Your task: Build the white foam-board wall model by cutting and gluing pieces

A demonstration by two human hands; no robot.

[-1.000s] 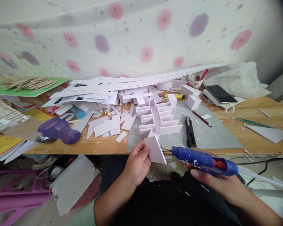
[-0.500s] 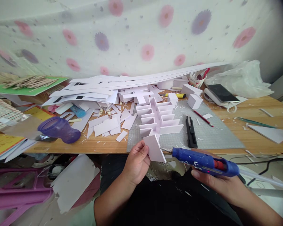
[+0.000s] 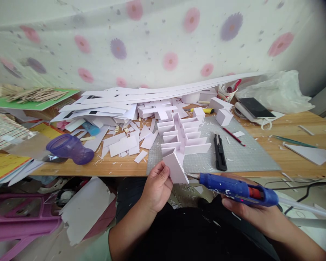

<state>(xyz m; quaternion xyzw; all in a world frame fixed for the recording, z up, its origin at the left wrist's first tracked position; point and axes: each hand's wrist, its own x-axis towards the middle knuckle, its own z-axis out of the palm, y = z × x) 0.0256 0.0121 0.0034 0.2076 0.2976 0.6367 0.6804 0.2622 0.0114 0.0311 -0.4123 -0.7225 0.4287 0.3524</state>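
Note:
My left hand (image 3: 158, 185) pinches a white foam board piece (image 3: 175, 169) by its left side, thumb in front, just off the table's near edge. In my right hand (image 3: 244, 212) is a blue hot glue gun (image 3: 233, 186), a clear glue stick trailing from its back. Its metal nozzle lies at the board's right edge, near the lower corner. Behind the piece stands a white foam board model (image 3: 180, 136) with several upright partitions, on a grey cutting mat (image 3: 250, 152). A black utility knife (image 3: 220, 152) lies right of the model.
White offcuts (image 3: 127, 145) and a purple cup-like container (image 3: 69, 148) lie left. Stacked white sheets (image 3: 103, 103) fill the back. A red pencil (image 3: 233, 136), a phone (image 3: 256, 107) and a plastic bag (image 3: 277, 90) are right. A pink stool (image 3: 24, 217) stands below left.
The glue gun's nozzle has moved slightly down along the board piece's right edge. The piece has shifted a little left and up in my left hand.

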